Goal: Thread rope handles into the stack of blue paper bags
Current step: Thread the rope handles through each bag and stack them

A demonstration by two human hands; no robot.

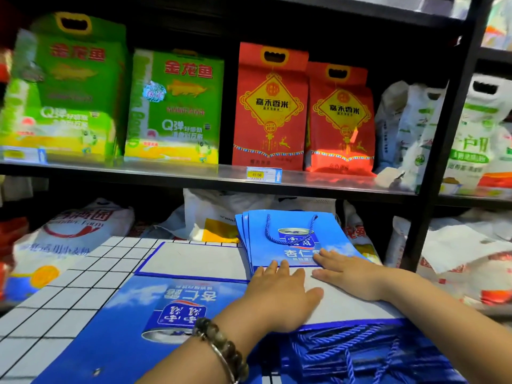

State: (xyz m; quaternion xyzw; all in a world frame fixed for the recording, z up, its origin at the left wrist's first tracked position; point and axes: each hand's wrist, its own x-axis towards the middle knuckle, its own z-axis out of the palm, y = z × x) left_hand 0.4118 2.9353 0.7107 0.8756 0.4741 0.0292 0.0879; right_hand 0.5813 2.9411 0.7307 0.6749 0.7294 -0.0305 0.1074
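Observation:
A small stack of flat blue paper bags lies at the far side of the table, and a blue rope handle shows on the top bag. My left hand and my right hand both lie flat, fingers straight, on the near end of that stack. Another flat blue bag lies printed side up at the near left. Several loose blue rope handles lie in a heap at the near right, under my right forearm.
The table has a white top with a black grid. A black shelf rack just behind it carries green and red rice bags; white sacks are stuffed below. A black upright post stands at the right.

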